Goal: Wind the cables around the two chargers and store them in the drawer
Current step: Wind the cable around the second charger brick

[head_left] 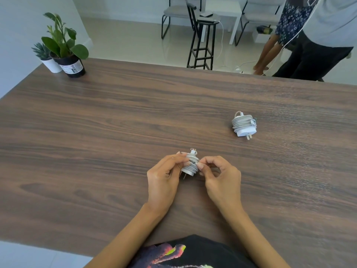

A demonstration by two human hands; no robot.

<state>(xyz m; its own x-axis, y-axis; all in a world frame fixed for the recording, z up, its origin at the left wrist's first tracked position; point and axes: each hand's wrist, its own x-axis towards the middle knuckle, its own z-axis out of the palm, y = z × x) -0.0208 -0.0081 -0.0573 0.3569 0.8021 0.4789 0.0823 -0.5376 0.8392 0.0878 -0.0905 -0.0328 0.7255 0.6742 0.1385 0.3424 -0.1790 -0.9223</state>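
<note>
So both hands are on one charger [190, 165] just below the middle of the frame, held a little above the brown wood table [116, 117]. The left hand [164, 176] grips it from the left side with fingers curled around the coiled white cable [193, 161], and the right hand [220, 176] pinches at the cable on the right side with thumb and fingertips. The cable is wrapped around the body in a bunch of loops, the two metal prongs point down toward the table, and the plug end of the cable pokes up at the top.

The second charger [244, 123] lies on the table well apart, right of centre, already wrapped in its own cable with its prongs facing the near edge.

Upper left corner of the table has two potted plants touching each other, a leafy one in a black pot [72, 65] and a small succulent in a white pot [50, 63]. Past the far edge there's a black stool [202, 41], chairs, and a person's legs [268, 53] at the upper right.
</note>
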